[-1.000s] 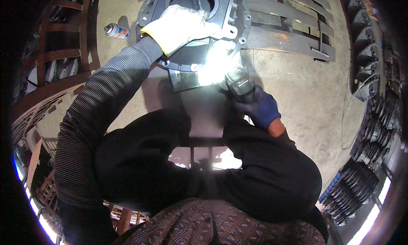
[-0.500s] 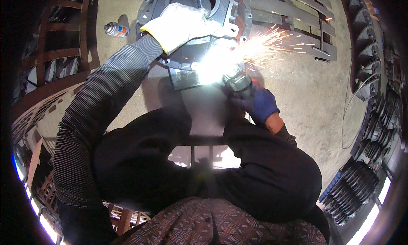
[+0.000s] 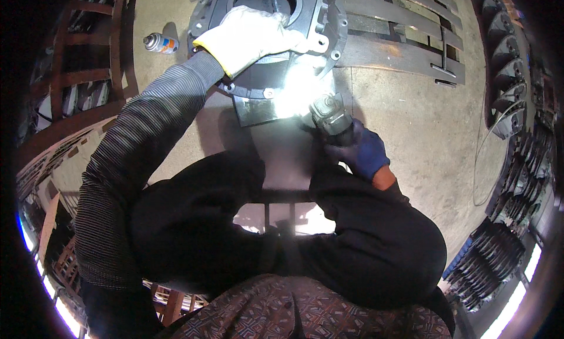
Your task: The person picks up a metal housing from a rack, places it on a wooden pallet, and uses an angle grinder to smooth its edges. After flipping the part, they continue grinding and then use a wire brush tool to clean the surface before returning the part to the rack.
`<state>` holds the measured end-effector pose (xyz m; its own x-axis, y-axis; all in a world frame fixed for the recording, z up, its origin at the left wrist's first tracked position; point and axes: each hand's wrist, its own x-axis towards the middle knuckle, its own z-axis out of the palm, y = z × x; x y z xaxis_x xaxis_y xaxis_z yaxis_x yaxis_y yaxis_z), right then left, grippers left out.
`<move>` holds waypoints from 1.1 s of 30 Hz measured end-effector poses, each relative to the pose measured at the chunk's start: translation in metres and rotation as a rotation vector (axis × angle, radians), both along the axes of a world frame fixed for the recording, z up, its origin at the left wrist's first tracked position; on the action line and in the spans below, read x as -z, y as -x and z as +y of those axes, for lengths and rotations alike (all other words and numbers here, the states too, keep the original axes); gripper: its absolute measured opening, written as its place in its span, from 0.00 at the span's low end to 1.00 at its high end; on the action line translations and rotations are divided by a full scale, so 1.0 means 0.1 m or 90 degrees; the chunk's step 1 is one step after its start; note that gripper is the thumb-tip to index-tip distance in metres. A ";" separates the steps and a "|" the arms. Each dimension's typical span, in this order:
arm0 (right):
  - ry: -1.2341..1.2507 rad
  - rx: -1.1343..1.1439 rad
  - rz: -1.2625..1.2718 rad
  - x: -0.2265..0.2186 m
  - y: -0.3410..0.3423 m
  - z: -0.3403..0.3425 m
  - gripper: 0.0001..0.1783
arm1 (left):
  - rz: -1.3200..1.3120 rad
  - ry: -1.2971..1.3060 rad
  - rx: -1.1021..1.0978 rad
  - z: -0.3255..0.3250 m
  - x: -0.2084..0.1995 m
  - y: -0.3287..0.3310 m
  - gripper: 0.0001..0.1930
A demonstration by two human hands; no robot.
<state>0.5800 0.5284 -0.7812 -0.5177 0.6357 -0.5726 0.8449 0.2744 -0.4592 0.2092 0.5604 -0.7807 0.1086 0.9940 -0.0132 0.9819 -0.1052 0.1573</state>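
Note:
A large grey metal casting with a round opening and bolt lugs lies on the floor ahead of me. My left hand, in a white glove with a yellow cuff, lies across it, its fingers closed at the edge beside a lug. A dark angle grinder is in my right hand, which wears a blue glove with an orange cuff. The grinder's head is at the casting's near right edge. White glare hides its disc and whether it touches the metal. A flat dark plate sits under the casting's near side.
On the floor at left stands a spray can. Slatted boards lie at right, with a metal bar on them. Brown racks stand at far left, and rows of stacked metal parts line the right.
The stream of orange sparks flying right has stopped. My right hand and the grinder have shifted slightly toward me, and the glare is smaller. My left hand has stayed in place.

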 end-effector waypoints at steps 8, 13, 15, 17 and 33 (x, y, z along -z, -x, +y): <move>-0.034 -0.018 0.003 0.04 0.19 0.08 0.47 | 0.001 -0.009 0.005 -0.05 -0.06 -0.02 0.38; -0.024 -0.001 -0.033 0.09 0.24 0.10 0.49 | 0.000 -0.011 0.013 -0.05 -0.04 -0.01 0.39; -0.030 0.009 -0.023 0.11 0.24 0.10 0.49 | 0.001 -0.021 0.011 -0.05 -0.02 -0.01 0.39; -0.029 0.001 -0.042 0.12 0.25 0.10 0.50 | 0.009 -0.043 0.003 -0.05 0.00 -0.01 0.38; -0.019 -0.010 -0.044 0.01 0.14 0.07 0.46 | 0.008 0.019 0.002 -0.03 -0.12 -0.04 0.38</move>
<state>0.5662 0.5352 -0.7821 -0.4879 0.6447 -0.5885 0.8696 0.3008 -0.3915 0.2127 0.5578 -0.7690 0.1114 0.9928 -0.0439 0.9836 -0.1038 0.1476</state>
